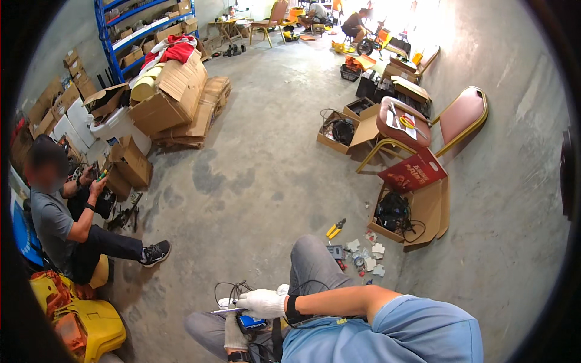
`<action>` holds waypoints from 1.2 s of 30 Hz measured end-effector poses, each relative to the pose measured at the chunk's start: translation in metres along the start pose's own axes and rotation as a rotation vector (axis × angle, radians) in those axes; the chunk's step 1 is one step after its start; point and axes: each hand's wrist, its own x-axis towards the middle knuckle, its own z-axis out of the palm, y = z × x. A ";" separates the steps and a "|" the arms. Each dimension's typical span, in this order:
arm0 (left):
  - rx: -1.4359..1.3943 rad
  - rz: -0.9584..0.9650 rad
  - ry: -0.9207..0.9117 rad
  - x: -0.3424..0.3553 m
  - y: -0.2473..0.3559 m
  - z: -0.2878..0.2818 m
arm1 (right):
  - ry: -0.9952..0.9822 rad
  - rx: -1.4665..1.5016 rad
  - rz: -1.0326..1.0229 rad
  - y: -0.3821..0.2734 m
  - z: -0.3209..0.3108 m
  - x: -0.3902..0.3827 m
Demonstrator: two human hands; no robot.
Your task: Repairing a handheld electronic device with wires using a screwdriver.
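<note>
Both hands wear pale knitted work gloves and meet low in the picture, over my lap. My right hand (pixel 263 303) reaches across from the right, its fingers closed on something too small to make out, close to thin black cables (pixel 238 287). Below it, my left hand (pixel 235 333) is closed, with its fingertips by a thin, flat, light-coloured piece (pixel 226 311); its grip is partly hidden. A blue box-shaped device (pixel 251 323) lies against the left hand. A round white part (pixel 224 302) shows just beyond the fingers.
Yellow-handled wire strippers (pixel 336 228) and several white plastic pieces (pixel 370 262) lie on the floor ahead. An open cardboard box (pixel 393 212) with black cables stands right, near a chair (pixel 404 124). A person (pixel 57 212) sits left beside a yellow machine body (pixel 91 327).
</note>
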 end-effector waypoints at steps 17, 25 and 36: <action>0.121 -0.006 0.014 0.016 -0.010 -0.022 | -0.150 -0.092 0.096 -0.010 -0.010 0.007; 0.125 -0.019 -0.047 0.021 -0.012 -0.027 | -0.139 -0.044 0.117 -0.014 -0.013 0.006; 0.068 -0.020 -0.127 0.017 -0.009 -0.015 | -0.108 -0.008 0.022 0.001 -0.005 0.010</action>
